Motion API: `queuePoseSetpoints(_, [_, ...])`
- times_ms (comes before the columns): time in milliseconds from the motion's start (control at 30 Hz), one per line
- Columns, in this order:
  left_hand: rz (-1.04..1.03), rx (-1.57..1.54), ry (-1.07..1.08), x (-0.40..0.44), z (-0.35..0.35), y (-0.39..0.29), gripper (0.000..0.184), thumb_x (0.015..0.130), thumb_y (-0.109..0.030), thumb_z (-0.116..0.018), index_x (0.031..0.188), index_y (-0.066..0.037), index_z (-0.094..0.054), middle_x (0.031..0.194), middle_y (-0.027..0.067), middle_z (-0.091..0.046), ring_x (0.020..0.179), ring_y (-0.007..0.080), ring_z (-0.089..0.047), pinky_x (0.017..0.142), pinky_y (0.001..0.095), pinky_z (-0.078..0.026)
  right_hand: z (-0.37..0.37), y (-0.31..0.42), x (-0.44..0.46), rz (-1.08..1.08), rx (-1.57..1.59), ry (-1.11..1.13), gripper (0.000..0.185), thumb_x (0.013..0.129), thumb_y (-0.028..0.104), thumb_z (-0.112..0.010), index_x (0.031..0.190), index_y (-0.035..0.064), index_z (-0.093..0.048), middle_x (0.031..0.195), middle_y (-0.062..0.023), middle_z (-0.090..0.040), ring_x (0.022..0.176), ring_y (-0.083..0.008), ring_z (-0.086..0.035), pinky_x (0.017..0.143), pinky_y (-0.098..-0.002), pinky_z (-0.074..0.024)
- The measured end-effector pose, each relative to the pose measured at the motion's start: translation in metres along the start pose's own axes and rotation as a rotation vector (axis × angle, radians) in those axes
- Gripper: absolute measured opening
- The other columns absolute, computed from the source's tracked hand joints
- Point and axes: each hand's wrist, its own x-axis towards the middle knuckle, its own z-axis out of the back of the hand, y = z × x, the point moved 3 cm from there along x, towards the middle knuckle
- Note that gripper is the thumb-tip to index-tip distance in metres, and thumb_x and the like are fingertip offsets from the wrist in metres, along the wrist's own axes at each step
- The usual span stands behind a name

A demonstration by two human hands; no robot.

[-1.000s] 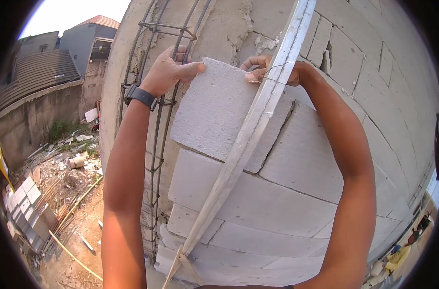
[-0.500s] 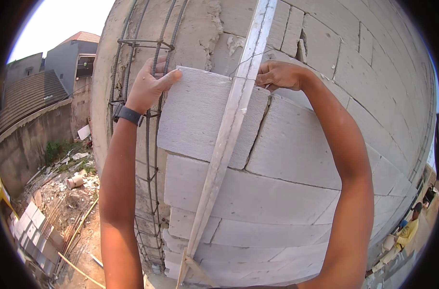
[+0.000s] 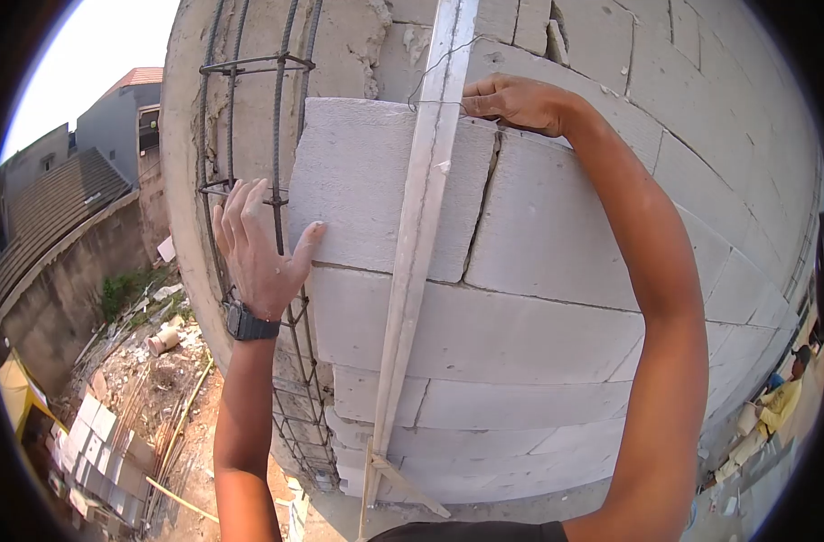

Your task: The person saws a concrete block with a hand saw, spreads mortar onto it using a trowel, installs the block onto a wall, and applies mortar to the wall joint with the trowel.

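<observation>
A pale block (image 3: pixel 353 181) forms the top left end of the block wall (image 3: pixel 557 226). My left hand (image 3: pixel 260 248), with a dark watch on its wrist, has its fingers spread over the rebar cage (image 3: pixel 281 117), the thumb at the block's left edge. My right hand (image 3: pixel 511 101) is at the block's top edge, just right of the upright metal bar (image 3: pixel 421 199). Its fingers are bent near a thin wire (image 3: pixel 444 68) that loops round the bar; what they hold is too small to tell.
Below on the left lie rubble, a bucket (image 3: pixel 163 341), stacked blocks (image 3: pixel 96 429) and poles. A wooden brace (image 3: pixel 412 488) joins the bar's foot. At lower right is a person in yellow (image 3: pixel 781 402).
My left hand has let go of the block's top left corner and moved down its side, fingers spreading. My right hand stays by the bar. The view has shifted, and the bar looks more upright.
</observation>
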Motion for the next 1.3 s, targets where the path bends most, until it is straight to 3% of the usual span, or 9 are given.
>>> queuePoseSetpoints(133, [0.102,0.002,-0.019,-0.028,0.007,0.002,0.070,0.076,-0.030,-0.084,0.130,-0.002,-0.050,0.121,0.0168,-0.056,0.113,0.0302,-0.053,0.100,0.0440,-0.040,-0.004,-0.004,-0.001,0.028,-0.100,-0.106,0.045,0.098,0.041,-0.056,0.131,0.0126,-0.065,0.129,-0.0049,-0.065,0.118,-0.0177,-0.059,0.105,-0.0276,-0.0417])
queuePoseSetpoints(200, [0.587,-0.326,0.178,-0.045,0.000,0.007,0.058,0.082,-0.028,-0.082,0.124,0.001,-0.054,0.112,0.0122,-0.063,0.104,0.0210,-0.059,0.093,0.0340,-0.045,-0.004,-0.007,-0.001,0.039,-0.158,-0.153,0.045,0.098,0.043,-0.055,0.131,0.0132,-0.065,0.130,-0.0054,-0.065,0.118,-0.0182,-0.060,0.106,-0.0274,-0.0411])
queuePoseSetpoints(233, [0.586,-0.323,0.188,-0.051,-0.006,0.014,0.058,0.082,-0.028,-0.082,0.124,0.001,-0.054,0.112,0.0122,-0.063,0.104,0.0210,-0.059,0.093,0.0340,-0.045,-0.004,-0.008,0.002,0.060,-0.181,-0.155,0.045,0.098,0.044,-0.054,0.131,0.0137,-0.065,0.129,-0.0057,-0.066,0.118,-0.0188,-0.060,0.107,-0.0282,-0.0407])
queuePoseSetpoints(300, [0.853,-0.865,0.387,-0.063,-0.028,0.031,0.051,0.090,-0.030,-0.074,0.125,0.003,-0.056,0.110,0.0079,-0.066,0.102,0.0140,-0.060,0.091,0.0278,-0.046,-0.005,-0.010,0.002,0.072,-0.199,-0.156,0.045,0.098,0.044,-0.053,0.130,0.0143,-0.065,0.128,-0.0061,-0.066,0.118,-0.0194,-0.060,0.108,-0.0291,-0.0402])
queuePoseSetpoints(633, [0.858,-1.451,0.612,-0.068,-0.057,0.056,0.065,0.087,-0.034,-0.075,0.135,0.003,-0.051,0.127,0.0086,-0.061,0.118,0.0164,-0.055,0.105,0.0318,-0.039,-0.004,-0.008,-0.003,0.190,-0.231,-0.237,0.046,0.096,0.044,-0.055,0.124,0.0101,-0.069,0.123,-0.0105,-0.068,0.116,-0.0212,-0.063,0.110,-0.0319,-0.0398])
queuePoseSetpoints(967, [0.848,-1.524,0.544,-0.066,-0.057,0.045,0.065,0.086,-0.026,-0.076,0.136,0.005,-0.049,0.135,0.0121,-0.057,0.126,0.0225,-0.053,0.109,0.0373,-0.037,-0.002,-0.015,0.006,0.327,-0.136,-0.223,0.046,0.095,0.038,-0.059,0.122,0.0028,-0.068,0.116,-0.0140,-0.070,0.112,-0.0208,-0.064,0.106,-0.0316,-0.0435])
queuePoseSetpoints(1067, [0.851,-1.461,0.529,-0.061,-0.051,0.042,0.059,0.086,-0.029,-0.077,0.130,0.003,-0.054,0.118,0.0059,-0.063,0.109,0.0160,-0.058,0.097,0.0325,-0.043,0.000,-0.013,0.005,0.309,-0.190,-0.244,0.045,0.093,0.038,-0.058,0.121,0.0037,-0.069,0.114,-0.0136,-0.070,0.111,-0.0225,-0.064,0.105,-0.0319,-0.0443])
queuePoseSetpoints(1200, [0.874,-1.364,0.532,-0.064,-0.057,0.044,0.042,0.086,-0.035,-0.077,0.108,-0.005,-0.059,0.082,-0.0077,-0.052,0.073,0.0032,-0.044,0.065,0.0221,-0.032,-0.002,0.002,-0.005,0.322,-0.179,-0.175,0.047,0.091,0.039,-0.056,0.119,0.0048,-0.070,0.114,-0.0141,-0.070,0.112,-0.0250,-0.064,0.105,-0.0331,-0.0436])
queuePoseSetpoints(1300, [0.887,-1.385,0.498,-0.067,-0.059,0.049,0.036,0.087,-0.037,-0.076,0.101,-0.008,-0.059,0.075,-0.0105,-0.046,0.065,0.0009,-0.037,0.058,0.0208,-0.026,-0.004,0.007,-0.009,0.364,-0.302,-0.190,0.049,0.089,0.041,-0.054,0.117,0.0047,-0.071,0.116,-0.0146,-0.070,0.114,-0.0263,-0.062,0.105,-0.0344,-0.0429])
